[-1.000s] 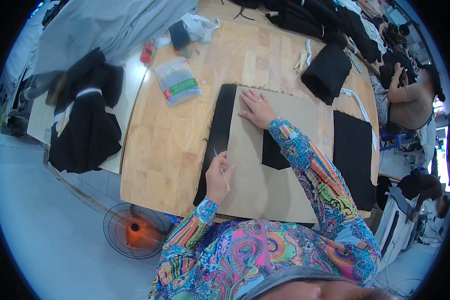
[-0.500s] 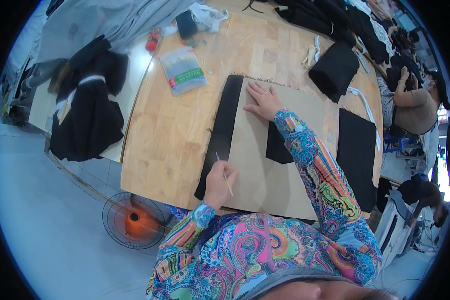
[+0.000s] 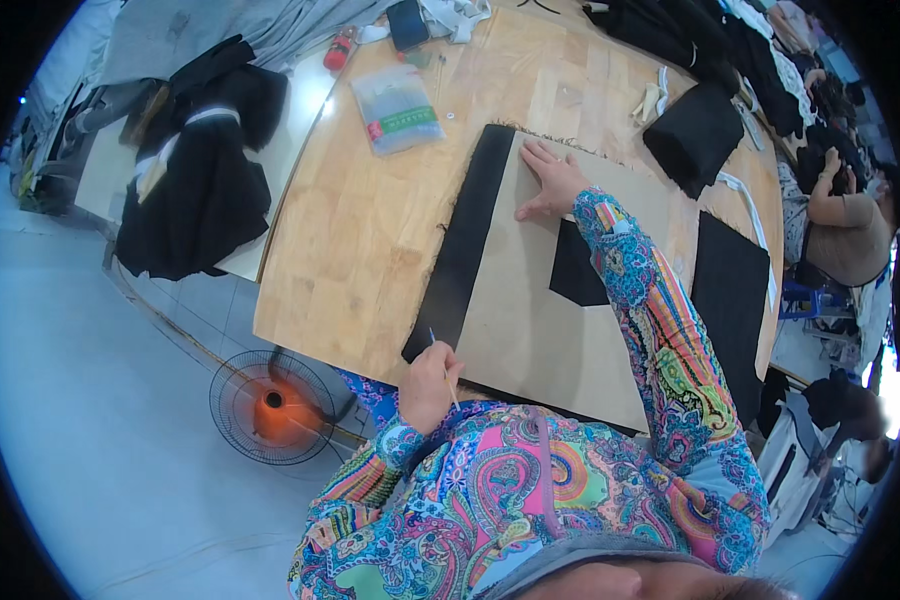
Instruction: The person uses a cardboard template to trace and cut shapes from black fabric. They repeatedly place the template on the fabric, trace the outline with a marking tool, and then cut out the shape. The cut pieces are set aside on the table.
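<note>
My left hand [image 3: 428, 388] is closed around a slim pale pen [image 3: 452, 388] with a blue tip pointing away from me. It hovers by the near left corner of a beige cardboard pattern [image 3: 510, 330]. Beneath the pattern lies black cloth [image 3: 470, 235], showing as a strip along the left side with a frayed edge. A cut-out in the cardboard reveals more black [image 3: 578, 270]. My right hand [image 3: 552, 182] rests flat on the far left part of the cardboard, fingers spread. Whether the pen tip touches the cloth I cannot tell.
On the wooden table [image 3: 340, 260] are a clear packet of pens [image 3: 398, 110], a red object [image 3: 339, 48], folded black cloth [image 3: 695, 138] and a black panel [image 3: 732, 300]. An orange fan [image 3: 273, 405] stands on the floor at left. Another person [image 3: 850, 235] works at far right.
My left hand with the pen has moved toward me along the cardboard's left edge to its near corner. My right hand stays flat on the cardboard. The whole view has shifted slightly.
</note>
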Motion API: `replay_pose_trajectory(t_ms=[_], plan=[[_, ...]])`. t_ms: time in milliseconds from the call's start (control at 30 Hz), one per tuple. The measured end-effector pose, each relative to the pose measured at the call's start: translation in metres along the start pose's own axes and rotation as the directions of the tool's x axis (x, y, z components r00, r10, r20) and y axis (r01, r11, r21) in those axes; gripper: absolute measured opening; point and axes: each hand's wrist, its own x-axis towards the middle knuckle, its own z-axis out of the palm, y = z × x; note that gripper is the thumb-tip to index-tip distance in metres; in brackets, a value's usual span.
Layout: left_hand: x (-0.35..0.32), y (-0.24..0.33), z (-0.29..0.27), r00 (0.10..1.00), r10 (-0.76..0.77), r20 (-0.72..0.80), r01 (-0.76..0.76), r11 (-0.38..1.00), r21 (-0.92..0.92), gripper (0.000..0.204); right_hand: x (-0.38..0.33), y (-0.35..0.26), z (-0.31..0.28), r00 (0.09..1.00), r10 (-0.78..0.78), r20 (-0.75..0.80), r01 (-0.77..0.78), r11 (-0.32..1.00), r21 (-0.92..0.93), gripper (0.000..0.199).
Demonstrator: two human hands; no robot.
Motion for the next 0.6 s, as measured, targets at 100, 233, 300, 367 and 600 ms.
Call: replay_pose_trajectory(t_ms=[100,233,300,367,600], plan=[[-0.002,-0.006,0.002,1.0,-0.004,-0.015,0.004,1.0,-0.025,0.02,0.002,-0.002,0.0,1.0,-0.009,-0.006,0.01,1.0,0.02,0.12],[-0.001,-0.012,0.004,1.0,-0.008,-0.016,0.007,0.998,-0.067,0.02,0.0,0.001,0.001,1.0,-0.002,-0.024,0.003,0.999,0.036,0.12],[-0.001,-0.015,0.005,1.0,0.005,-0.024,-0.007,0.997,-0.075,0.019,-0.001,0.001,0.002,1.0,0.0,-0.028,0.001,0.999,0.041,0.12],[-0.001,-0.014,0.003,1.0,0.007,-0.03,-0.01,0.997,-0.08,0.019,0.0,0.0,0.003,0.999,-0.001,-0.032,0.002,0.999,0.046,0.12],[-0.002,-0.016,0.002,0.999,0.018,-0.039,-0.022,0.995,-0.094,0.02,0.001,0.0,0.002,1.0,0.008,-0.025,-0.007,0.999,0.034,0.121]])
